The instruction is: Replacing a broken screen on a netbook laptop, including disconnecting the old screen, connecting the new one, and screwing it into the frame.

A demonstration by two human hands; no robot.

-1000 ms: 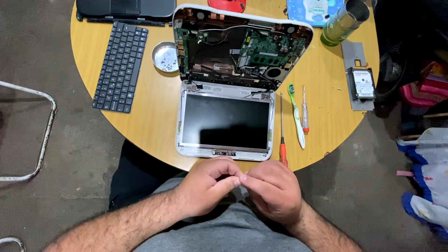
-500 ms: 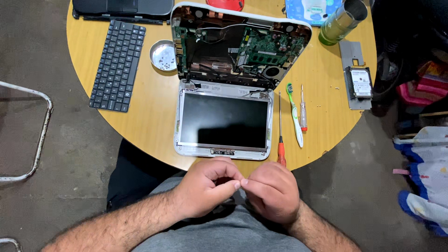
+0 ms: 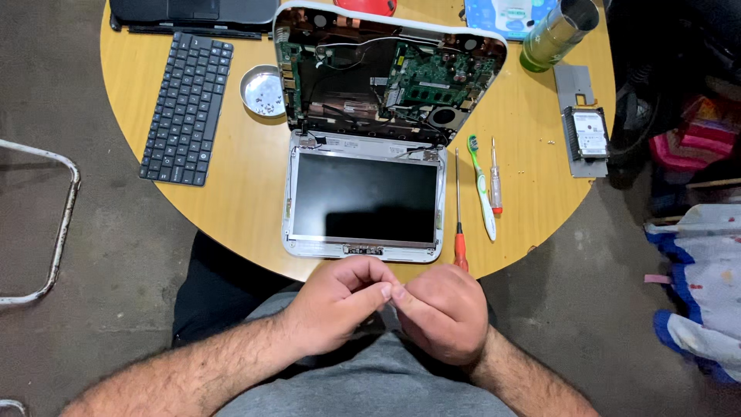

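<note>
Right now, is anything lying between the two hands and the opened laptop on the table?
Nothing visible does. The left hand and right hand meet over the lap, just short of the table edge. The opened laptop lies directly ahead; the red-handled screwdriver lies beside its right edge.

A round wooden counter carries an opened laptop at centre, a keyboard and dish left, screwdrivers, toothbrush and hard drive right.

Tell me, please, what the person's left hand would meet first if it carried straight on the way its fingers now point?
The left hand points rightward at the right hand; their fingertips already seem to touch, so it likely meets that first, though depth is unclear.
</note>
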